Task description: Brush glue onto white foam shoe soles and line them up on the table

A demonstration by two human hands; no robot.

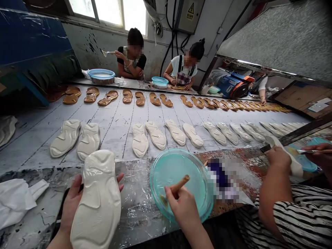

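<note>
A white shoe sole (97, 204) lies tilted in my left hand (71, 202), its glossy top facing me. The fingers wrap round it from beneath, with fingertips showing on its right side. My right hand (183, 204) is closed round the wooden handle of a brush (181, 183). The brush's bristles are low at the left inside of a turquoise basin (153, 173), which holds a pale liquid. Beyond the basin, several white soles (140, 140) lie in pairs on the white conveyor belt (116, 135).
Brown soles (140, 98) line the belt's far side. Two people sit opposite near blue basins (101, 74); one raises a brush. At my right, a co-worker in striped sleeves holds a white sole (293, 159) and a brush. Crumpled white tissue (15, 200) lies at left. A metal hood (275, 41) overhangs the right.
</note>
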